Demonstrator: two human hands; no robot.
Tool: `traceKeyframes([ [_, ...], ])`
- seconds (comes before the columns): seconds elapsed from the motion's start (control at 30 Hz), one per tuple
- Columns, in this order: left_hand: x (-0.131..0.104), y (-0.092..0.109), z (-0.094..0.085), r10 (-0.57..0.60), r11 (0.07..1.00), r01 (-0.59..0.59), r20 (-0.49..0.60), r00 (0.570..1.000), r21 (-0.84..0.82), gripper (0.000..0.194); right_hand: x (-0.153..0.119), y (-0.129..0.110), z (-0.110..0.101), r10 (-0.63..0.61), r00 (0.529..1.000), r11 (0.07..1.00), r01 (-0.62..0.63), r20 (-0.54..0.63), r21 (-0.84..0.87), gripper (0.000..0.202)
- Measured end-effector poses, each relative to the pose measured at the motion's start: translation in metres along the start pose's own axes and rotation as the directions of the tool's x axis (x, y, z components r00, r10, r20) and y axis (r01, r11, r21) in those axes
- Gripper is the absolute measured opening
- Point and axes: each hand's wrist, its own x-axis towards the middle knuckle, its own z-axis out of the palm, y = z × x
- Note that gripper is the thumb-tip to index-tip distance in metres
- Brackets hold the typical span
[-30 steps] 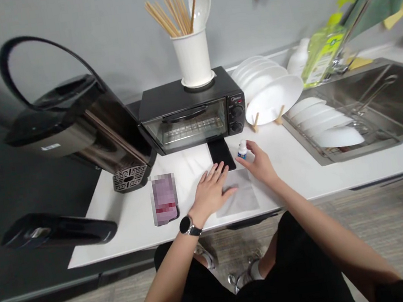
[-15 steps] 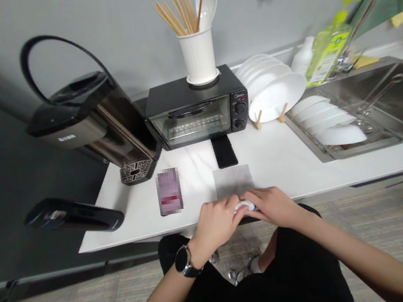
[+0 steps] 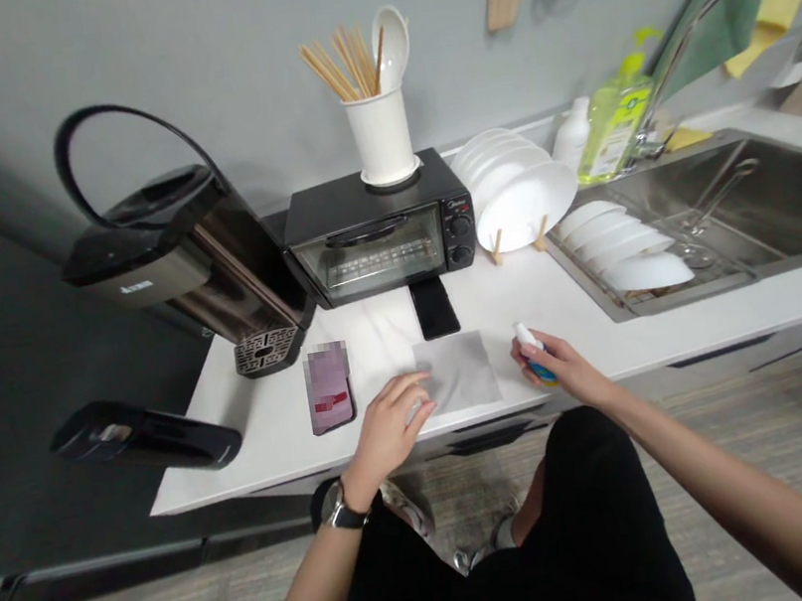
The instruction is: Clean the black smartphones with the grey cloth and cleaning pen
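Right of the thin grey cloth [image 3: 461,372], the right hand [image 3: 571,365] grips a small bottle [image 3: 544,374], white at its tilted top, blue with a touch of yellow below. Lying flat, the cloth is pale and nearly square. At its left edge the left hand [image 3: 384,431] has fingers loosely curved, thumb apart; whether they touch it, I cannot tell. One bottle, one cloth, two phones: a black phone [image 3: 435,307] behind the cloth, a purple-screened phone [image 3: 330,387] to its left, pixelated. Fingers hide the bottle's middle.

Person wears black bottoms [image 3: 510,575] reaching the knees, a watch [image 3: 346,518] (silvery case, dark strap) on the left wrist [image 3: 360,488], pale socks [image 3: 506,533] and greyish shoes [image 3: 479,557].
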Motion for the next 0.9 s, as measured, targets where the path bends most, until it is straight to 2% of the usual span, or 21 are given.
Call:
traceKeyframes([
  [0.1,0.025,-0.014,0.020,0.108,0.992,-0.103,0.070,0.992,-0.076,0.024,0.010,0.005,0.016,0.076,0.997,0.955,-0.079,0.019,0.285,0.046],
  [0.2,0.032,-0.019,0.027,0.099,0.991,-0.088,0.115,0.988,-0.100,0.024,0.013,0.009,0.022,0.088,0.996,0.946,-0.094,0.033,0.310,0.061],
  [0.27,0.029,-0.018,0.027,0.086,0.994,-0.077,0.117,0.989,-0.080,0.024,0.015,0.011,0.021,0.056,0.998,0.979,-0.060,0.025,0.197,0.060],
  [0.37,0.024,-0.017,0.026,0.090,0.995,-0.085,0.099,0.991,-0.051,0.023,0.023,0.010,0.018,-0.061,0.998,0.984,0.058,-0.014,-0.169,0.051],
  [0.43,0.024,-0.018,0.026,0.084,0.995,-0.080,0.091,0.992,-0.056,0.022,0.030,0.008,0.020,-0.143,0.990,0.895,0.131,0.003,-0.426,0.048],
  [0.5,0.026,-0.021,0.027,0.067,0.995,-0.060,0.089,0.994,-0.074,0.021,0.035,0.008,0.024,-0.190,0.980,0.795,0.191,0.062,-0.576,0.047],
  [0.6,0.028,-0.023,0.027,0.048,0.994,-0.041,0.076,0.996,-0.101,0.021,0.039,0.011,0.030,-0.236,0.964,0.737,0.262,0.127,-0.623,0.047],
  [0.73,0.027,-0.021,0.024,0.040,0.988,-0.036,0.020,0.999,-0.149,0.020,0.040,0.017,0.030,-0.247,0.967,0.802,0.240,0.063,-0.546,0.050],
  [0.8,0.027,-0.021,0.024,0.024,0.982,-0.025,-0.009,1.000,-0.189,0.019,0.043,0.017,0.028,-0.245,0.967,0.804,0.245,0.075,-0.542,0.051],
  [0.9,0.027,-0.023,0.025,-0.031,0.970,0.016,-0.060,0.998,-0.241,0.019,0.051,0.014,0.025,-0.265,0.948,0.713,0.316,0.176,-0.627,0.047],
])
